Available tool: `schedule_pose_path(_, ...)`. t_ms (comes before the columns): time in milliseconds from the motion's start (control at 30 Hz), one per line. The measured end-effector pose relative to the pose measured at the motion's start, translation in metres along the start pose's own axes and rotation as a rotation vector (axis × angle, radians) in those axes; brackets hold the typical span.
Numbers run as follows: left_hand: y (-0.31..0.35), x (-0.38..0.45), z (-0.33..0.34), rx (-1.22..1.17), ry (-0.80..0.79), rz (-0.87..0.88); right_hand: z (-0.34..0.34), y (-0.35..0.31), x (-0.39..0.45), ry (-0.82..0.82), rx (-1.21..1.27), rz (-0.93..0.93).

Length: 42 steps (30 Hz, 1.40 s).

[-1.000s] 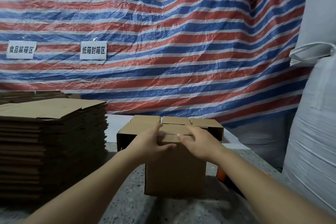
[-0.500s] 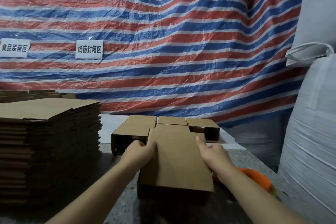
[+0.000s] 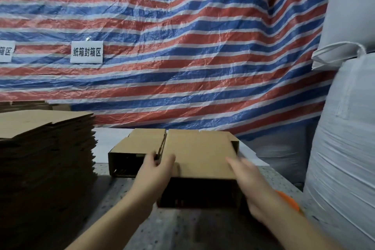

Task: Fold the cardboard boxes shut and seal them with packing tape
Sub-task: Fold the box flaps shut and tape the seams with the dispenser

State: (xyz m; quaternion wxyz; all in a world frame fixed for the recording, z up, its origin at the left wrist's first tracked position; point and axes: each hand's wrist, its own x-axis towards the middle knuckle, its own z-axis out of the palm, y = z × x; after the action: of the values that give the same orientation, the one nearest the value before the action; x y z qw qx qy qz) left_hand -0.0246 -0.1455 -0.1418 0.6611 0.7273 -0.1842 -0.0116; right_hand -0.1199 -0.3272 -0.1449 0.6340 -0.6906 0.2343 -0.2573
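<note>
Matt brown cardboard box (image 3: 199,153); glossy plastic tarp (image 3: 182,46)

Dim foreground, tarp (image 3: 182,46) brighter, right hand (image 3: 253,184) motion-blurred, wide-angle bowing at edges, deep shadow btm-left

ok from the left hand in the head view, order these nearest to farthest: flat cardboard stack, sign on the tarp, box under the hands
1. Box: the left hand touches its left edge.
2. Flat cardboard stack: off to the left.
3. Sign: up on the tarp, far behind.
</note>
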Motion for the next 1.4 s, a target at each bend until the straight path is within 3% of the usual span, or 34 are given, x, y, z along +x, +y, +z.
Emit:
schedule_pose_path(67,0.020,0.024,0.022,0.023,-0.021,0.193,-0.017,-0.034,0.019,0.110,0.062,-0.102)
schedule_pose_path(133,0.038,0.055,0.048,0.087,-0.140,0.361,-0.037,-0.061,0.045,0.174,0.120,-0.108)
schedule_pose_path(233,0.044,0.103,0.085,0.288,-0.317,0.436,-0.066,-0.076,0.092,0.176,0.154,-0.043)
schedule_pose_path(300,0.033,0.129,0.100,0.561,-0.357,0.448,-0.076,-0.070,0.115,0.182,0.095,0.008)
schedule_pose_path(400,0.010,0.159,0.130,0.867,-0.332,0.540,-0.087,-0.045,0.159,0.242,0.007,0.025)
schedule_pose_path(533,-0.018,0.183,0.161,1.196,-0.302,0.641,-0.095,-0.009,0.208,0.194,-0.010,0.110)
schedule_pose_path(733,-0.050,0.205,0.186,1.406,-0.257,0.647,-0.093,0.025,0.259,0.091,-0.091,0.213)
schedule_pose_path(867,-0.060,0.213,0.189,1.442,-0.192,0.597,-0.084,0.041,0.275,0.104,-0.247,0.207)
schedule_pose_path(1200,-0.058,0.207,0.185,1.371,-0.241,0.595,-0.082,0.034,0.267,0.180,-0.402,0.156)
schedule_pose_path(1400,-0.025,0.167,0.153,1.243,-0.212,0.673,-0.073,0.000,0.230,0.212,-0.603,-0.047)
